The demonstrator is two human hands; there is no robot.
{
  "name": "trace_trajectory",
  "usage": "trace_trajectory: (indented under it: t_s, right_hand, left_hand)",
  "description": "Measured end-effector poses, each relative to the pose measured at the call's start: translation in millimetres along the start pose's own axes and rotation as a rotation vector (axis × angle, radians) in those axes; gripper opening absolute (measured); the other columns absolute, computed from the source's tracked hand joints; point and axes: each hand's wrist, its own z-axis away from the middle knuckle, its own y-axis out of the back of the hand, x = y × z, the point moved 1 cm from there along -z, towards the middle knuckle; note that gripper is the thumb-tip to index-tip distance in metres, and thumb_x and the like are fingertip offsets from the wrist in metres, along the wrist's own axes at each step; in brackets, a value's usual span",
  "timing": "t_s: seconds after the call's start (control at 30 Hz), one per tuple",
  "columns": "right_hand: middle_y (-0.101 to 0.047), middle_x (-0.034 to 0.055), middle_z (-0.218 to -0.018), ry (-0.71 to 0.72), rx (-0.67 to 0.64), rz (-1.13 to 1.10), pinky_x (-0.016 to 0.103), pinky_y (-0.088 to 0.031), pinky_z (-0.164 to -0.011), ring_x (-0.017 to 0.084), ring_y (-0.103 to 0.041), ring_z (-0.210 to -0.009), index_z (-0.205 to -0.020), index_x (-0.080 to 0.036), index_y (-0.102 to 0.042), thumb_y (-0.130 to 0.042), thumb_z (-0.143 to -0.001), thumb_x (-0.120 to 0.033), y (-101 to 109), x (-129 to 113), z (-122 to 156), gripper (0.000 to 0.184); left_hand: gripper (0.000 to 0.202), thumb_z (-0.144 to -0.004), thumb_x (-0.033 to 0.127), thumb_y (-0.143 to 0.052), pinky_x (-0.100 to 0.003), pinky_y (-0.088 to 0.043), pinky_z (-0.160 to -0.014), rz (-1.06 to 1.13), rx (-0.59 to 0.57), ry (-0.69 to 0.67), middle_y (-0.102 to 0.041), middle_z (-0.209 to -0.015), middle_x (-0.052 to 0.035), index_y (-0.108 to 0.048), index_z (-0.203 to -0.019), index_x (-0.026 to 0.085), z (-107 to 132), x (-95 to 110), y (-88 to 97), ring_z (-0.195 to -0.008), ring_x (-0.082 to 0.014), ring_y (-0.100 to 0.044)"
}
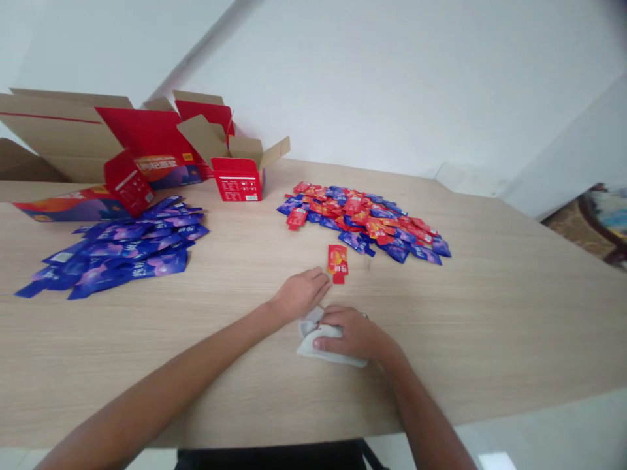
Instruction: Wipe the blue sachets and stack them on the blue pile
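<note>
On the table in front of me lies a crumpled white cloth (333, 356). My right hand (350, 329) is closed over it, thumb along its near side and fingers curled across the top. Just left and beyond, my left hand (301, 295) rests low over the table with its fingers drawn together. Its fingertips come close to a single small red-and-orange packet (337, 260) lying flat; whether they touch it or pinch something small I cannot tell.
Beyond the single packet spreads a pile of red and blue packets (362, 215). Larger blue-purple pouches (132, 248) lie heaped at the left. Behind them stand open red cartons (161, 140) and a smaller open red box (238, 179), near the wall. The table's front edge runs close to me.
</note>
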Motion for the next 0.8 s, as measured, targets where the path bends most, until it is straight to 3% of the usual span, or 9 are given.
trace_trajectory:
  t_s: [0.1, 0.3, 0.43, 0.63, 0.8]
  right_hand:
    - [-0.074, 0.0011, -0.096, -0.011, -0.101, -0.053, 0.028, -0.051, -0.081, 0.018, -0.069, -0.087, -0.099, -0.025, -0.078, -0.076, -0.089, -0.051, 3.6, -5.9, 3.1, 0.028]
    - [-0.076, 0.002, -0.103, 0.001, -0.206, -0.106, 0.028, -0.05, -0.087, 0.02, -0.069, -0.095, -0.103, -0.026, -0.08, -0.079, -0.084, -0.056, 2.3, 0.6, 3.3, 0.035]
    - [-0.076, 0.0002, -0.103, -0.009, -0.285, -0.165, 0.026, -0.049, -0.086, 0.019, -0.069, -0.096, -0.105, -0.029, -0.08, -0.079, -0.083, -0.058, 6.6, 3.4, 4.4, 0.036]
    - [-0.076, -0.0005, -0.104, -0.04, -0.457, -0.231, 0.022, -0.047, -0.084, 0.018, -0.068, -0.096, -0.107, -0.029, -0.081, -0.081, -0.078, -0.064, 10.7, 6.5, 7.7, 0.046]
    - [-0.075, -0.0003, -0.097, -0.043, -0.551, -0.304, 0.022, -0.047, -0.084, 0.017, -0.067, -0.093, -0.103, -0.026, -0.081, -0.085, -0.074, -0.062, 13.2, 8.5, 12.6, 0.046]
  left_hand:
    - [0.021, -0.105, 0.032, -0.053, -0.04, -0.057, -0.089, -0.038, 0.027, -0.016, -0.066, -0.112, -0.007, -0.065, -0.114, 0.016, -34.2, -3.9, -23.4, -0.101, -0.0202, -0.065]
    - [0.043, -0.099, 0.035, -0.064, -0.056, -0.05, -0.107, -0.106, 0.086, -0.078, -0.055, -0.146, -0.0123, -0.057, -0.139, 0.02, -114.1, 8.4, -69.0, -0.13, -0.0304, -0.057]
    - [0.046, -0.099, 0.039, -0.065, -0.058, -0.048, -0.108, -0.143, 0.105, -0.049, -0.053, -0.149, -0.0128, -0.057, -0.139, 0.02, -155.3, 11.9, -101.4, -0.132, -0.0315, -0.055]
    - [0.048, -0.098, 0.045, -0.065, -0.058, -0.048, -0.108, -0.185, 0.086, 0.051, -0.054, -0.146, -0.0131, -0.057, -0.138, 0.019, -171.9, 8.7, -122.6, -0.13, -0.0316, -0.056]
    - [0.048, -0.098, 0.044, -0.065, -0.059, -0.046, -0.11, -0.192, 0.019, 0.002, -0.054, -0.148, -0.0129, -0.058, -0.138, 0.02, -155.6, 22.2, -121.8, -0.133, -0.0321, -0.055]
